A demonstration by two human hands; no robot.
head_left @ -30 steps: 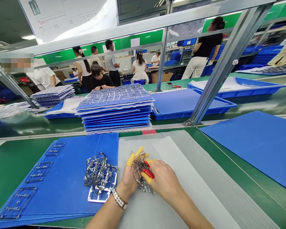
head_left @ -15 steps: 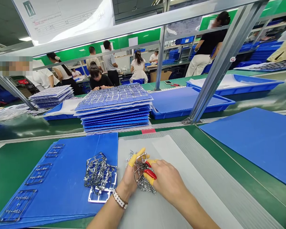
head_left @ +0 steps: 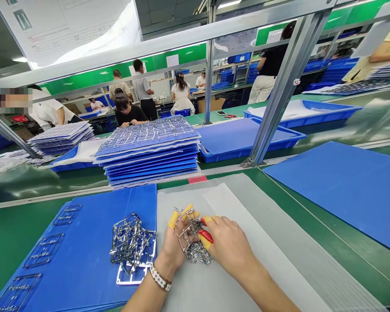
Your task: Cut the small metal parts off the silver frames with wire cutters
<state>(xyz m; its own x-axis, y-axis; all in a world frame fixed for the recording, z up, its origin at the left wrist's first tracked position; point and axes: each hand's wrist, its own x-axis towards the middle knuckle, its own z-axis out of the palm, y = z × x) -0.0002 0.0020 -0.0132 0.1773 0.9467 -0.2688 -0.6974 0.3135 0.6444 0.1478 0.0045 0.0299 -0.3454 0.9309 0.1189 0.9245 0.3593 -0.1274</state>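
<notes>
My left hand [head_left: 173,242], with yellow finger covers, is closed on a shiny chrome-coloured sprue frame [head_left: 181,234], tilted over the table. Wrapped in my right hand [head_left: 230,242] are red-handled pliers [head_left: 206,236]; their jaws reach toward the frame and are too small to make out. Just beneath both hands a heap of small shiny parts [head_left: 198,255] lies on a white sheet [head_left: 208,290]. To the left of my left hand, a tangled pile of sprue frames [head_left: 131,242] rests on a blue sheet [head_left: 94,242].
Several separate frames [head_left: 43,250] lie along the blue sheet's left side. Behind stands a tall stack of blue sheets [head_left: 149,160] with frames on top. A metal post [head_left: 276,95] rises at right, near a blue tray [head_left: 221,154]. Several people are beyond the bench.
My view has shifted slightly, so the scene sits a little further left. The frame in my left hand has turned and shows more of its face. Both hands keep their holds.
</notes>
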